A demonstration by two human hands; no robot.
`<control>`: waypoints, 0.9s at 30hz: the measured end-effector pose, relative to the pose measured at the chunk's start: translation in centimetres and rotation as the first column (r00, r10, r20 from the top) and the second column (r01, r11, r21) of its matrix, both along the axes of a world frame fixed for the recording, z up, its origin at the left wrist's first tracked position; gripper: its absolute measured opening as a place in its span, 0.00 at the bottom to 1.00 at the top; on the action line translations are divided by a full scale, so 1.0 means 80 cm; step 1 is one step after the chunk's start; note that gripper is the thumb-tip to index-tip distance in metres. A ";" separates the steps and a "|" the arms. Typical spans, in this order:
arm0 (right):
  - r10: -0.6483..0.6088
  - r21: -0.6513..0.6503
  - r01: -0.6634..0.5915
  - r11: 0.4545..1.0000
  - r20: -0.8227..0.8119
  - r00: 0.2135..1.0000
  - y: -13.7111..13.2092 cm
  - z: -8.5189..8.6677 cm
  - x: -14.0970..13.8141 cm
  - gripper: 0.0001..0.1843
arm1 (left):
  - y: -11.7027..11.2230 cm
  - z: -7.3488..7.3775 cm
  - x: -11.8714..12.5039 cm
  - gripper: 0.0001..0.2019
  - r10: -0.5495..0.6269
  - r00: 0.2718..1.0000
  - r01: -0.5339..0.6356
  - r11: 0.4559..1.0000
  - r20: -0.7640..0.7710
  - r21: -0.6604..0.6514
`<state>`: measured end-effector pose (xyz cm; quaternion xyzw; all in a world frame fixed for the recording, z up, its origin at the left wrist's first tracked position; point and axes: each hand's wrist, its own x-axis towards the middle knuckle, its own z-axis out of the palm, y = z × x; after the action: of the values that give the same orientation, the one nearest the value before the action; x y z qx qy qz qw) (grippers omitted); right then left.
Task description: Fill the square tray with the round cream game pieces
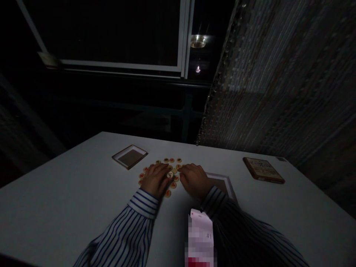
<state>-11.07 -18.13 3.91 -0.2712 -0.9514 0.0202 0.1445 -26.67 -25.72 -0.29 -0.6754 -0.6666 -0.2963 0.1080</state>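
Observation:
Several round yellow game pieces (170, 161) with dark marks lie scattered in the middle of a white table (69, 193). My left hand (156, 179) lies flat over the left part of the pile, fingers stretched out. My right hand (194, 179) rests palm down on the right part, fingers spread toward the pieces. Both arms wear striped sleeves. Some pieces are hidden under my hands.
A shallow open box half (129, 156) sits left of the pieces, another box half (226, 182) lies under my right wrist. A brown patterned box lid (263, 169) rests at the right. A dark window and a beaded curtain stand behind the table.

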 end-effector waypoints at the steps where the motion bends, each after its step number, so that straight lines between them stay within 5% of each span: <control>1: 0.000 0.004 0.000 1.000 -0.007 1.000 0.000 0.002 0.001 0.15 | 0.000 0.001 0.002 0.16 0.002 1.000 -0.002 1.000 -0.004 -0.001; 27: -0.072 -0.033 0.067 0.997 -0.169 0.983 -0.003 0.028 0.083 0.15 | -0.001 0.031 0.062 0.12 -0.082 0.997 0.083 0.994 -0.011 0.065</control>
<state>-4.46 -18.36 6.15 -0.3035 -0.9252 0.0509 0.2222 -21.69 -25.81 2.23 -0.6997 -0.6277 -0.3194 0.1202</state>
